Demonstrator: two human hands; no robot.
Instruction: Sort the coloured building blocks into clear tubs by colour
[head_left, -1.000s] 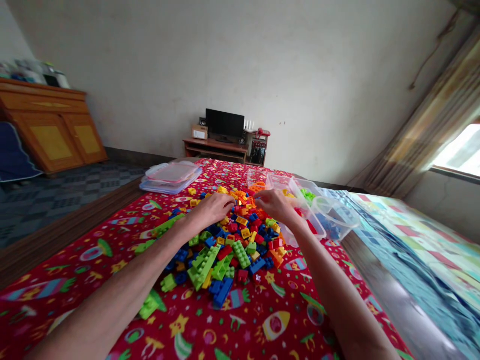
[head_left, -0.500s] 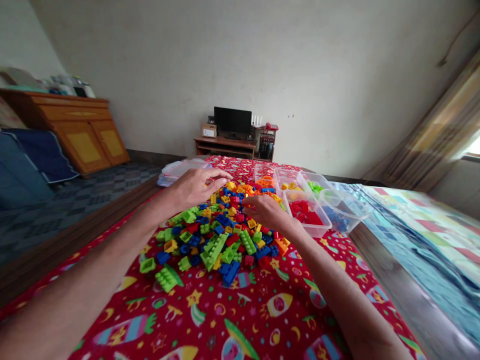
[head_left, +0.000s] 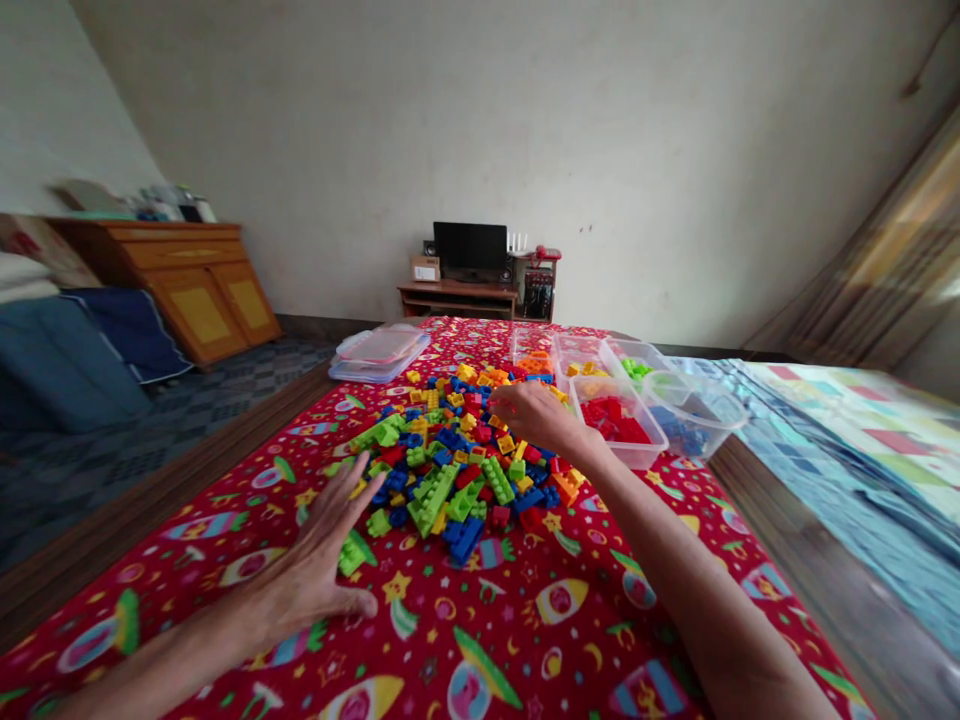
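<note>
A mixed pile of toy building bricks, in green, blue, yellow, red and orange, lies on the red patterned cloth. At the pile's near left edge my left hand is spread, thumb and fingers wide apart, holding nothing. A green brick shows partly beside its palm. My right hand is over the far right of the pile, fingers curled down and together. Whatever is between those fingertips is hidden. Just right of that hand stands a clear plastic box with red bricks.
Further clear containers hold blue bricks, green bricks, yellow bricks and orange bricks. Stacked plastic lids lie at the back left. A bed adjoins on the right; a monitor stands beyond.
My left hand has come back from above the far part of the pile to its near left edge and spread its fingers. My right hand has stayed nearly in place over the bricks.
</note>
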